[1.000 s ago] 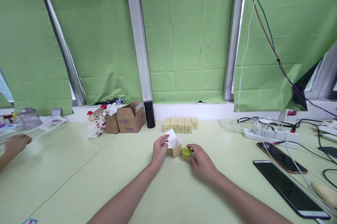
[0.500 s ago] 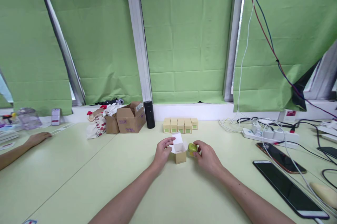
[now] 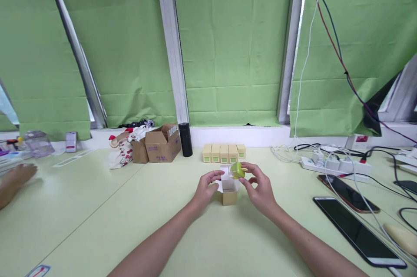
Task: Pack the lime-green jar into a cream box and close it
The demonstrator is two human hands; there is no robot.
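A small tan carton (image 3: 230, 199) with a white inside stands upright on the table, its top flaps raised. My left hand (image 3: 206, 189) is closed on the carton's left and rear flaps, thumb toward the front. Above the carton's opening, my right hand (image 3: 260, 186) pinches a small clear jar with a green lid (image 3: 238, 170) between thumb and fingers. The jar is tilted, its lid toward my right hand and its clear end toward the left. What the jar contains is too small to make out.
Several closed small cartons (image 3: 224, 153) stand in a row behind. A brown cardboard box (image 3: 163, 144) and a black cylinder (image 3: 185, 140) are at the back left. Phones (image 3: 358, 231), cables and a power strip (image 3: 335, 167) lie right. Another person's hand (image 3: 19, 179) is far left.
My right hand has lifted the jar from beside the carton to above its opening and tipped it. The carton and left hand appear slightly farther right. The other person's hand has moved left.
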